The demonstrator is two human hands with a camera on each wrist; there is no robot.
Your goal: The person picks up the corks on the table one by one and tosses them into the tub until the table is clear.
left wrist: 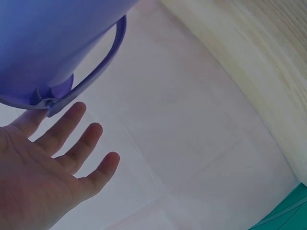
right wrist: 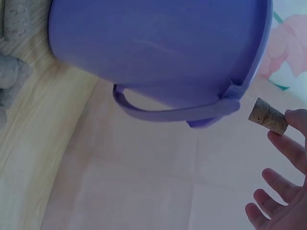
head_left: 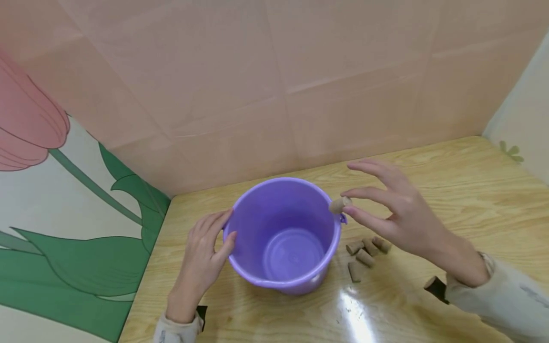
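A purple bucket (head_left: 283, 281) stands upright on the wood-grain table, its inside bare to the bottom. My left hand (head_left: 203, 257) holds the bucket's left rim, thumb at the inner side and fingers along the outside. In the left wrist view, the other fingers (left wrist: 88, 143) spread out below the bucket's handle (left wrist: 98, 69). Thumb and index finger of my right hand (head_left: 399, 214) pinch a cork (head_left: 339, 205) at the right rim, above the height of the table. The right wrist view shows that cork (right wrist: 268, 116) just beyond the rim, the remaining fingers apart.
Several loose corks (head_left: 365, 257) lie on the table (head_left: 450, 190) right of the bucket. Behind stands a pinkish wall covering (head_left: 274, 95), with a tulip picture (head_left: 77, 205) at the left. A dark piece (head_left: 436, 289) sits by the right cuff.
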